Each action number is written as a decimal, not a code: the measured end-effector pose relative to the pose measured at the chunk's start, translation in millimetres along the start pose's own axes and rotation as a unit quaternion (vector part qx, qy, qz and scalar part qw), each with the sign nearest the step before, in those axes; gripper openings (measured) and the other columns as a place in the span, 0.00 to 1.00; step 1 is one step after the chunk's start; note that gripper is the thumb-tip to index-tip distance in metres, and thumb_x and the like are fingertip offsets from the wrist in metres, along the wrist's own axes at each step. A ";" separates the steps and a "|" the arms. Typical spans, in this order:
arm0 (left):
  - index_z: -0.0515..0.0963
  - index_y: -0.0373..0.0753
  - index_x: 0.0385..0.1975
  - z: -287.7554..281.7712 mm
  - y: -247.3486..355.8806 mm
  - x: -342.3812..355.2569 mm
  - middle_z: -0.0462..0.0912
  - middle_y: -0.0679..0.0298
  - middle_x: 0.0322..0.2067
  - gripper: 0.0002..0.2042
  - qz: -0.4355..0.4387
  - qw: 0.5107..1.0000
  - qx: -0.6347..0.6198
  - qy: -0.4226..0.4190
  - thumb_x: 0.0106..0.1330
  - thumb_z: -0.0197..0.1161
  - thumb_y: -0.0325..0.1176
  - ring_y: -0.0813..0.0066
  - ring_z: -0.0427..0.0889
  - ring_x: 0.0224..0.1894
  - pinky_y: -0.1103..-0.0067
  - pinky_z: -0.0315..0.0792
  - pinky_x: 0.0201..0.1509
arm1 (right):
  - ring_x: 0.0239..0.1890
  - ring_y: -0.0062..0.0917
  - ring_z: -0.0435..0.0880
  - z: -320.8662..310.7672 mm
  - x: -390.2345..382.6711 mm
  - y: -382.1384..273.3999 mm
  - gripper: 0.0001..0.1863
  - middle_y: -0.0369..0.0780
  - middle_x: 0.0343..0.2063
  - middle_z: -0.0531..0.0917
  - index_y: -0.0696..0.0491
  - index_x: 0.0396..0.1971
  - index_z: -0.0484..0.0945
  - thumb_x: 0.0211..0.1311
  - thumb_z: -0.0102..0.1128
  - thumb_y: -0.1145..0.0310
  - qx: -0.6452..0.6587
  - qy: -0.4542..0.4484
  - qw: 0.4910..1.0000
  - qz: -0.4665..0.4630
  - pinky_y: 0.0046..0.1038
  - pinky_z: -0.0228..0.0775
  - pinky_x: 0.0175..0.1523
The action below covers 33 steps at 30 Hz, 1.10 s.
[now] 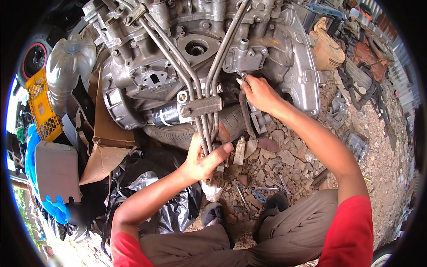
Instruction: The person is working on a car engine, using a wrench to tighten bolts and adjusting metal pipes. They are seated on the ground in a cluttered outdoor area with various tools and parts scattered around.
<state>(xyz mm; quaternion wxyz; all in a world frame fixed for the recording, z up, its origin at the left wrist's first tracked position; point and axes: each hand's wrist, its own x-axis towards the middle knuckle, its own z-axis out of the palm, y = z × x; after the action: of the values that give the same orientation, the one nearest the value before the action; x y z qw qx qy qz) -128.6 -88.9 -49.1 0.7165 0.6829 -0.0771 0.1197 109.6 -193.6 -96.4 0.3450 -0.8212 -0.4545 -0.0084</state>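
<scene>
A large grey metal engine lies before me. Several thin metal pipes cross its front and run together through a flat clamp block. My left hand is wrapped round the lower ends of these pipes, just below the block. To the right, my right hand is closed, its fingertips pinched beneath a small grey housing with a short spout. What they grip there is too small to make out. A dark hose hangs beside that hand. Behind the pipes sits a cylindrical filter.
Under the engine lies a tyre. Wrenches are scattered on the rubble by my feet. A cardboard box, a yellow crate, a clear plastic bottle and black plastic sheeting crowd the left. A sack stands at far right.
</scene>
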 end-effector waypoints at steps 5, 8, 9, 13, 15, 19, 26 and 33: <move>0.63 0.39 0.25 0.7 0.1 -0.5 0.68 0.66 0.18 0.12 -0.010 1.000 0.002 0.004 0.63 0.59 0.34 0.78 0.69 0.20 0.79 0.65 0.26 | 0.24 0.24 0.81 10.9 0.6 -6.9 0.19 0.42 0.26 0.81 0.59 0.34 0.73 0.75 0.45 0.57 0.397 -0.114 0.900 0.139 0.27 0.74 0.30; 0.63 0.39 0.25 0.5 -0.8 0.2 0.68 0.66 0.18 0.12 -0.006 1.000 -0.011 -0.005 0.63 0.59 0.34 0.78 0.69 0.20 0.79 0.64 0.26 | 0.27 0.26 0.81 17.4 6.6 -10.3 0.18 0.42 0.30 0.80 0.57 0.37 0.73 0.75 0.46 0.55 0.539 -0.128 0.815 0.169 0.27 0.75 0.34; 0.65 0.37 0.25 0.0 -0.7 -0.6 0.69 0.66 0.20 0.10 -0.012 1.000 -0.024 0.000 0.63 0.59 0.32 0.78 0.68 0.22 0.79 0.64 0.28 | 0.28 0.26 0.81 22.1 6.5 -15.1 0.18 0.42 0.30 0.80 0.57 0.38 0.73 0.75 0.46 0.55 0.575 -0.109 0.791 0.176 0.27 0.76 0.35; 0.70 0.34 0.27 -2.9 -0.6 -3.1 0.72 0.65 0.25 0.06 -0.030 0.998 -0.048 0.004 0.61 0.59 0.29 0.78 0.68 0.28 0.78 0.64 0.33 | 0.29 0.26 0.82 41.8 5.1 -26.7 0.19 0.41 0.29 0.80 0.56 0.37 0.72 0.74 0.45 0.53 0.597 -0.032 0.778 0.193 0.28 0.76 0.38; 0.71 0.34 0.27 -4.3 -1.7 -2.9 0.73 0.64 0.26 0.06 -0.032 0.998 -0.049 -0.003 0.61 0.59 0.29 0.78 0.69 0.28 0.78 0.64 0.33 | 0.27 0.26 0.81 47.8 6.3 -23.5 0.20 0.40 0.28 0.79 0.56 0.35 0.71 0.75 0.44 0.53 0.574 -0.014 0.796 0.193 0.28 0.76 0.34; 0.65 0.38 0.26 -1.4 -3.3 1.8 0.69 0.65 0.21 0.11 -0.012 0.999 -0.044 -0.017 0.63 0.60 0.33 0.78 0.69 0.23 0.79 0.64 0.29 | 0.19 0.25 0.81 43.2 5.6 -8.6 0.21 0.41 0.24 0.78 0.60 0.34 0.69 0.75 0.43 0.55 0.450 -0.023 0.878 0.164 0.27 0.76 0.25; 0.62 0.40 0.25 -1.8 -5.7 2.3 0.68 0.66 0.18 0.14 0.007 0.999 -0.042 -0.024 0.63 0.61 0.36 0.78 0.68 0.19 0.79 0.64 0.26 | 0.18 0.26 0.82 30.5 7.6 -17.5 0.23 0.42 0.23 0.80 0.63 0.32 0.71 0.75 0.44 0.54 0.456 -0.044 0.876 0.152 0.26 0.75 0.22; 0.67 0.36 0.25 -4.0 -3.0 -1.2 0.71 0.64 0.23 0.10 -0.020 0.998 -0.050 -0.014 0.62 0.60 0.33 0.77 0.70 0.27 0.78 0.65 0.33 | 0.20 0.23 0.80 32.7 13.8 -19.6 0.22 0.42 0.26 0.81 0.58 0.33 0.71 0.76 0.42 0.52 0.483 -0.065 0.855 0.176 0.25 0.74 0.26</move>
<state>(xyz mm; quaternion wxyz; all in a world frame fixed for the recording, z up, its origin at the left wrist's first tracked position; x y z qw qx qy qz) -129.2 -85.1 -52.5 0.7507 0.6494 -0.0797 0.0917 93.1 -157.7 -105.9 0.6636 -0.6162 -0.2708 0.3266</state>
